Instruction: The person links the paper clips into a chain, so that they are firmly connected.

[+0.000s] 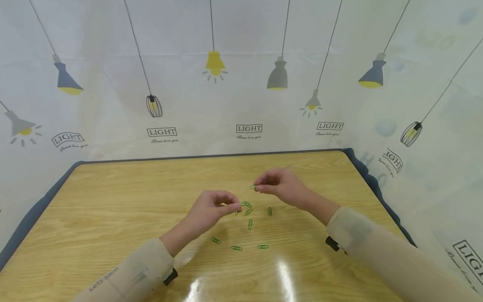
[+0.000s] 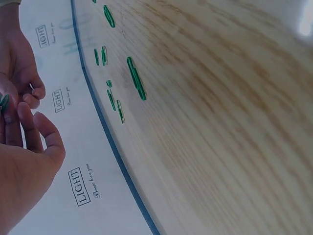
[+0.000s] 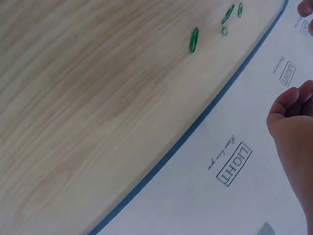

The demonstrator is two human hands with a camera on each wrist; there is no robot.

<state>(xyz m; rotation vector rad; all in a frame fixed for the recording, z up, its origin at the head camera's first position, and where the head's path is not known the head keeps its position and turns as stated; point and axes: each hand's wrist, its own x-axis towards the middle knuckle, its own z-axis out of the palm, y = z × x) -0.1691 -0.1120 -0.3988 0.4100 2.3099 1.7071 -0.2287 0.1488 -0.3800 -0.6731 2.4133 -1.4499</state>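
In the head view my left hand (image 1: 211, 211) is low over the table, thumb and index finger pinched together at a small green paper clip (image 1: 244, 204). Other clips lie close by, so the outline of the held one is hard to separate. Farther back and to the right, my right hand (image 1: 284, 187) pinches another green paper clip (image 1: 252, 187), which pokes out leftward from its fingertips. Between and below the hands lie loose green clips, among them one slanted clip (image 1: 248, 212) and one upright-pointing clip (image 1: 250, 224). Both wrist views show the hands only partly.
More green clips lie toward the front: a left one (image 1: 215, 240), a middle one (image 1: 236, 248) and a right one (image 1: 263, 247). Another clip (image 1: 269, 211) is under the right hand. The wooden table (image 1: 113, 201) meets a white printed wall covering (image 1: 188, 105) at its back and sides.
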